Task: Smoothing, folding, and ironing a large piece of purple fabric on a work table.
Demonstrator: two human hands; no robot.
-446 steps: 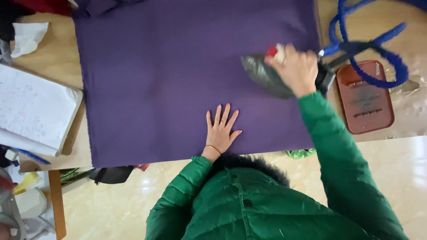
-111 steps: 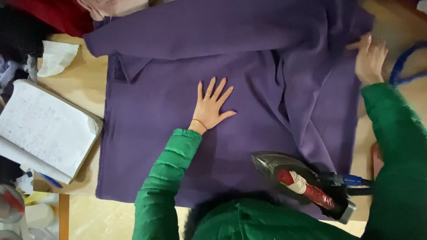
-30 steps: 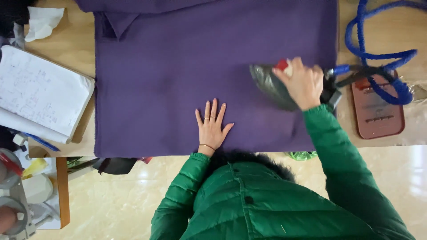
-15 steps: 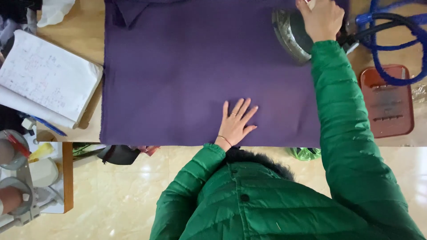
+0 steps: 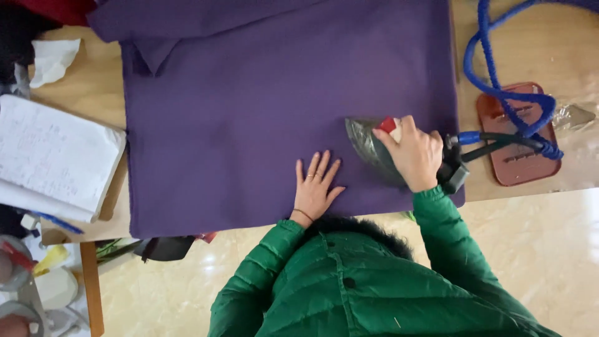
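A large purple cloth point(image 5: 249, 118) lies spread over a wooden table point(image 5: 90, 93). My left hand point(image 5: 315, 187) rests flat on the cloth near its front edge, fingers apart. My right hand point(image 5: 412, 153) grips the handle of a grey iron point(image 5: 369, 145) with a red knob, which sits on the cloth near its right front corner, tip pointing left. A blue cord point(image 5: 493, 68) loops from the iron's rear across the table. I wear a green padded jacket.
A reddish-brown iron rest pad point(image 5: 521, 168) lies on the table at right under the cord. An open notebook point(image 5: 53, 156) sits at the left, crumpled white paper point(image 5: 53, 59) behind it. Cups and clutter stand at the lower left. Tiled floor lies below.
My right hand has drawn the iron back from the cloth's far right area toward the front edge. My left hand stays flat on the cloth.
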